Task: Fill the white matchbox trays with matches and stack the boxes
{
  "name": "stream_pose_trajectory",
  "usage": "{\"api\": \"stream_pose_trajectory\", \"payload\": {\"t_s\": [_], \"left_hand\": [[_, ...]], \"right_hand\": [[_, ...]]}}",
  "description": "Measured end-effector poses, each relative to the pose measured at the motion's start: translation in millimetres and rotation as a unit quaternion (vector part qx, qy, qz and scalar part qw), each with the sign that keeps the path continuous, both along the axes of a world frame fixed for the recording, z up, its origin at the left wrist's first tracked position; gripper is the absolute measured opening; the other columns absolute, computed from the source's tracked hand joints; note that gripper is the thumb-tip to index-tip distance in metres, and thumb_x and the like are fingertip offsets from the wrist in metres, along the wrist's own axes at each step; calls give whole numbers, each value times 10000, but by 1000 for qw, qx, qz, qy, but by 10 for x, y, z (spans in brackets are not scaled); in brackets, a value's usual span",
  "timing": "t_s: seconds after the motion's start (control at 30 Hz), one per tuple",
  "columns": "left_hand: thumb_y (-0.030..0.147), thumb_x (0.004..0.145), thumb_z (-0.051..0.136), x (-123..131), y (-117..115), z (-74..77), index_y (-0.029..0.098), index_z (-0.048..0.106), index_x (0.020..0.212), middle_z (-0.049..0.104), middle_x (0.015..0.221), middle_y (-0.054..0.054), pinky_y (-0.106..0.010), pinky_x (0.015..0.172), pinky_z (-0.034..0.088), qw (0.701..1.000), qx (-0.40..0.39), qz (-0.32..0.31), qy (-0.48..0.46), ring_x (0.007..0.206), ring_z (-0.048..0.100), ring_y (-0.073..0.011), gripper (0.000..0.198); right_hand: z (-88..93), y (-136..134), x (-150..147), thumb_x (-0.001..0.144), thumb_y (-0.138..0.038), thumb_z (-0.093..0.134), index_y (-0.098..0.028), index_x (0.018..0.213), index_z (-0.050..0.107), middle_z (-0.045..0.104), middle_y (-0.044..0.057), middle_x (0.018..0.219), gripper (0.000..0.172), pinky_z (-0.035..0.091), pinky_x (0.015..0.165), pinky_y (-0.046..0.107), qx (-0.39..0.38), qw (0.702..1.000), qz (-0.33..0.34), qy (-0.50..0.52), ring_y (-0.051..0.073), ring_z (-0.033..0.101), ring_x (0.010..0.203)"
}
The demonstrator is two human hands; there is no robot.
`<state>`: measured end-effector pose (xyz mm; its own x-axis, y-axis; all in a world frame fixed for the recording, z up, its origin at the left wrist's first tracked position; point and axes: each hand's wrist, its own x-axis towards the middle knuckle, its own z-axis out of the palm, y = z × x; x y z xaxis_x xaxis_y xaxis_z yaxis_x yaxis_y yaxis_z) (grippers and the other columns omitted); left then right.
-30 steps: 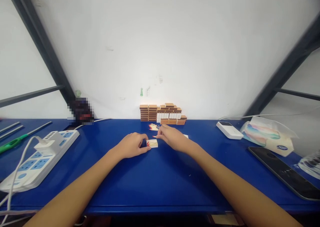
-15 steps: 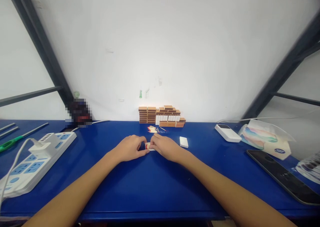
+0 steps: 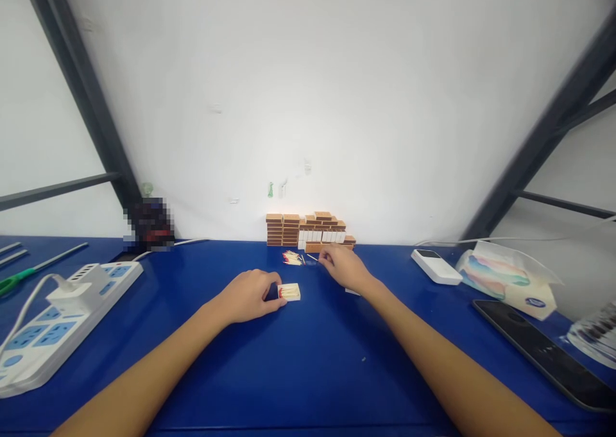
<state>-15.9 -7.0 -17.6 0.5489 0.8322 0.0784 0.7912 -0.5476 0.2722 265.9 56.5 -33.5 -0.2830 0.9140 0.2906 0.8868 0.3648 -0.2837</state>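
A small white matchbox tray (image 3: pixel 290 291) with red-tipped matches in it lies on the blue table, its left end between the thumb and fingers of my left hand (image 3: pixel 253 296). Beyond it is a loose pile of matches (image 3: pixel 291 257). My right hand (image 3: pixel 342 265) is farther out and to the right, its fingertips pinched on one end of a single match (image 3: pixel 312 257). A white box piece (image 3: pixel 352 291) shows partly from under my right wrist. Stacked brown and white matchboxes (image 3: pixel 310 232) stand against the wall.
On the left lie a white power strip (image 3: pixel 72 321) with a plugged charger and green-handled scissors (image 3: pixel 19 276). To the right are a white device (image 3: pixel 436 267), a tissue pack (image 3: pixel 510 282), a black phone (image 3: pixel 543 350) and a clear plastic item (image 3: pixel 597 334).
My right hand has left the matchbox tray and moved outward and right to a single match, now partly covering the white box piece. My left hand stays at the tray, whose matches show more fully.
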Motion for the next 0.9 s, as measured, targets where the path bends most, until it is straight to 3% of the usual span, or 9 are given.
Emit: {"api": "stream_pose_trajectory", "payload": {"t_s": [0.17,0.43,0.63,0.73,0.9], "left_hand": [[552,934,622,-4,-1,-3,241,711,1106,705,787,-17,-311,613,354,1000,-2,0,-3,710,642,-215,366],[541,938,619,5,1,4,248,714,1095,693,765,-12,-313,608,353,1000,-6,-3,-6,698,636,-208,346],[527,933,624,5,-6,3,242,713,1112,700,776,-15,-314,618,357,1000,-1,2,-5,718,642,-214,348],[527,932,621,3,0,-16,242,712,1125,705,778,-19,-317,617,363,1000,2,2,-10,717,650,-217,356],[521,927,628,8,-1,-22,245,711,1091,715,816,-32,-323,615,372,1000,3,4,-5,721,663,-220,332]], "right_hand": [[-54,102,-130,1033,-167,553,-183,1081,690,693,95,1144,146,419,799,279,23,999,32,-10,211,644,1024],[-102,254,-140,1059,-260,530,-154,901,700,723,127,1052,255,448,804,302,6,1000,-19,-5,233,667,967],[-144,298,-111,1038,-188,500,-168,879,732,751,75,988,282,473,838,284,-48,991,78,101,196,676,925],[-186,320,-100,1004,-139,525,-170,1013,731,717,70,1009,208,477,830,286,-15,990,104,90,189,652,904],[-228,319,-111,998,-60,499,-207,1212,690,644,87,1150,322,472,942,316,16,985,164,49,192,630,1021]]}}
